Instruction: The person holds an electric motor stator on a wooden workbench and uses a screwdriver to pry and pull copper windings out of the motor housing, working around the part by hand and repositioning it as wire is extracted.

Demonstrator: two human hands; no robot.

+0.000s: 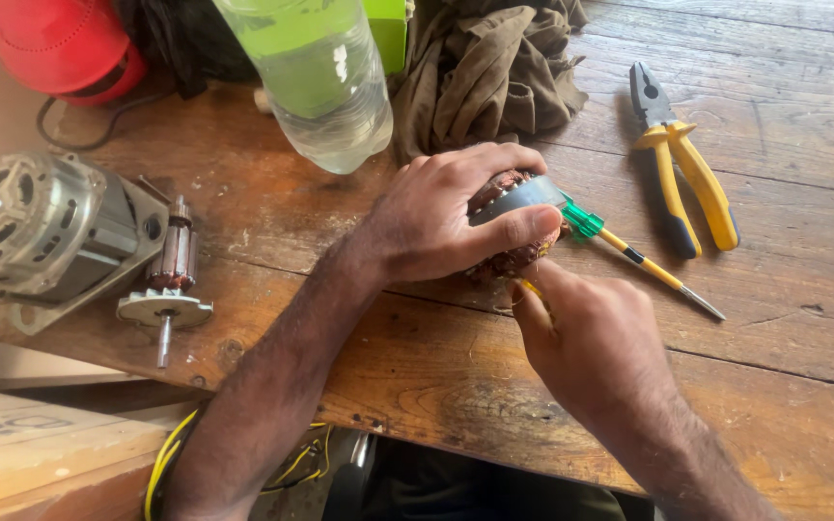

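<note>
My left hand (pixel 446 217) grips a motor stator (pixel 514 198), a grey metal ring with copper-brown windings, holding it on the wooden table (pixel 774 318). My right hand (pixel 586 333) sits just below it, fingers closed on a thin yellow piece (pixel 530 287) at the stator's lower edge; what that piece is cannot be made out. A screwdriver (pixel 644 262) with a green and yellow handle lies on the table right of the stator, its tip pointing right.
Yellow-handled pliers (pixel 684 164) lie at the upper right. A motor housing (pixel 36 227) and a rotor (pixel 168 280) sit at the left. A clear plastic bottle (pixel 325 82), brown cloth (pixel 494 68) and a red object (pixel 60 43) are at the back. Yellow wires (pixel 171 453) hang below the table edge.
</note>
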